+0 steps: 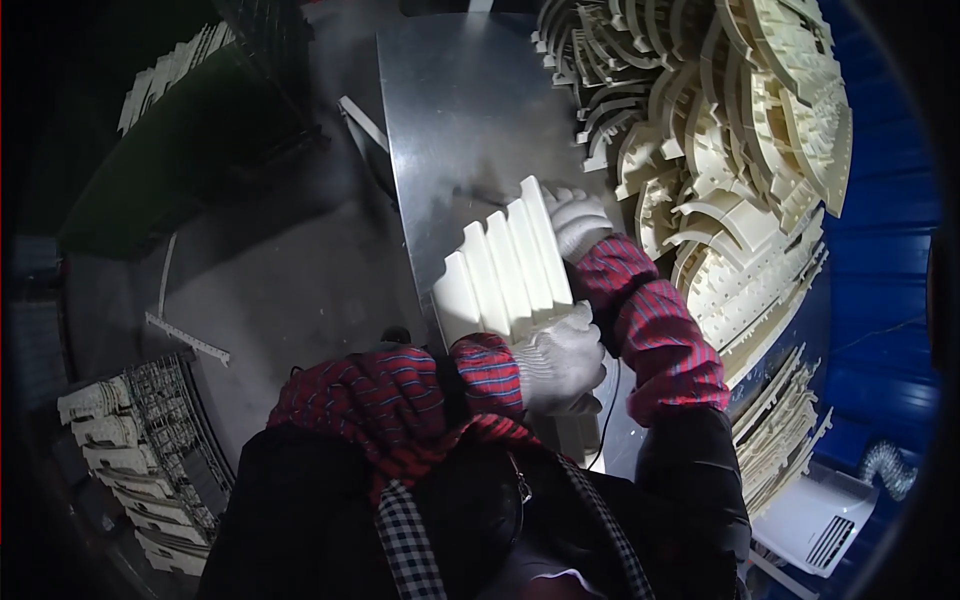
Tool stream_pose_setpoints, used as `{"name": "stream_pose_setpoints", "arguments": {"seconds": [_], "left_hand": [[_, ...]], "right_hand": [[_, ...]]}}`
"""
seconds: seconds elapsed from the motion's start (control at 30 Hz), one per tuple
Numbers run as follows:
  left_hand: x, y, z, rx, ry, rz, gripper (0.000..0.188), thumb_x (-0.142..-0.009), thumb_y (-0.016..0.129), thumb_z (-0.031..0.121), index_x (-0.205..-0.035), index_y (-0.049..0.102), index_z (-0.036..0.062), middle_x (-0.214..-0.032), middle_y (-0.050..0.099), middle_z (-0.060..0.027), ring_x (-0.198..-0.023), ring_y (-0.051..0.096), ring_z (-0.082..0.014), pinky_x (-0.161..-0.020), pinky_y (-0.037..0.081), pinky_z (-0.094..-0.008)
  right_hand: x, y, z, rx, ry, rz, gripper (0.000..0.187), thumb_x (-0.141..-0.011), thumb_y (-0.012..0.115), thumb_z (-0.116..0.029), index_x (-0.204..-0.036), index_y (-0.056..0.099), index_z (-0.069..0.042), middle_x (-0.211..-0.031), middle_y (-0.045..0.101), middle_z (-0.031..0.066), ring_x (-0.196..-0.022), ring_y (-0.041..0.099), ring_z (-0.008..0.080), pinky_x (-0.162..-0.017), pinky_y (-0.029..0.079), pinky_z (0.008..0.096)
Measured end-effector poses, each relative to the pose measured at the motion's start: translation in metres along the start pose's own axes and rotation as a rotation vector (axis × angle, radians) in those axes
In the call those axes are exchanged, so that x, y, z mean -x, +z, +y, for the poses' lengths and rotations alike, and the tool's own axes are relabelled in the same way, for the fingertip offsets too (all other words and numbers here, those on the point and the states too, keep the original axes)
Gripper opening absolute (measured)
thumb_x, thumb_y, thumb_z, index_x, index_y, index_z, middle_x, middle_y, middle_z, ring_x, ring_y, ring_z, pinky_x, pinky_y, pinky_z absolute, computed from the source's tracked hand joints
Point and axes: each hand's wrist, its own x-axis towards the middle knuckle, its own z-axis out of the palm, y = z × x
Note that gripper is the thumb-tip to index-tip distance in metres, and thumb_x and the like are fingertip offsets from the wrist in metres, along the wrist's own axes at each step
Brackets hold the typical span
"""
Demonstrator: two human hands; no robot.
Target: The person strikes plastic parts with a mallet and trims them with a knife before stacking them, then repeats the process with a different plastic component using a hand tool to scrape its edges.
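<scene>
A cream-white plastic part with stepped ribs [512,262] is held tilted over the metal tabletop [440,120], close to its left edge. My left hand [562,368], in a white knitted glove, grips the near end of the part, with the thumb up against it. At the far right side, my right hand [578,222], gloved the same way, has its fingers bent against the part's edge; their tips are partly hidden. Red checked sleeves cover both forearms.
Piles of curved cream plastic parts [735,225] crowd the table's right side, with flatter strips [785,435] stacked nearer me. A white appliance [815,520] with a silver hose stands at lower right. At lower left, a wire crate [175,430] sits beside stacked pale parts. A thin dark cable [610,410] hangs near my left hand.
</scene>
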Motion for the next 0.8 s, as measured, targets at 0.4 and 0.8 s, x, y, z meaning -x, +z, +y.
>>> {"name": "stream_pose_setpoints", "arguments": {"seconds": [0.4,0.8], "left_hand": [[0.012,-0.003,0.003,0.125,-0.171,-0.091,0.043,-0.083,0.068,0.045,-0.079,0.072,0.0020,-0.076,0.067,-0.0111,-0.081,0.069,-0.0307,-0.086,0.054,-0.0458],[0.012,0.041,-0.004,0.122,-0.071,0.453,0.071,-0.080,0.072,0.045,-0.128,0.059,-0.0053,-0.122,0.063,-0.0272,-0.111,0.064,-0.0419,-0.091,0.054,-0.0542]], "right_hand": [[0.098,-0.158,-0.042,-0.372,-0.176,-0.197,0.050,-0.089,0.065,-0.016,-0.138,0.055,-0.012,-0.090,0.068,0.0120,-0.074,0.069,0.0304,-0.065,0.058,0.0410],[0.065,-0.146,-0.071,-0.073,-0.242,-0.310,0.055,-0.092,0.063,-0.023,-0.146,0.050,-0.021,-0.083,0.065,0.0089,-0.069,0.068,0.0288,-0.059,0.057,0.0396]]}}
